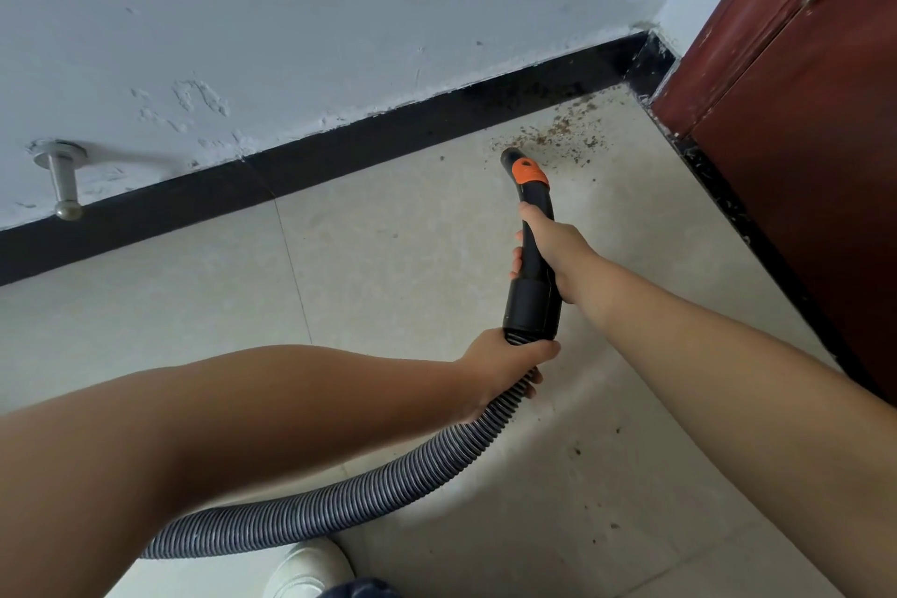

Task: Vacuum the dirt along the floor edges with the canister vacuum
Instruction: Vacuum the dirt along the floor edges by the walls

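Gripping one hose (369,486), two hands

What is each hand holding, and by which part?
Right hand grips the black nozzle handle at mid-length; left hand holds the ribbed hose just below the cuff.

Both forearms are bare to past the elbow, no sleeves, watch or rings on the left hand (505,367) or right hand (551,253), and below them show a white shoe (308,571) and dark blue trouser fabric (361,590).
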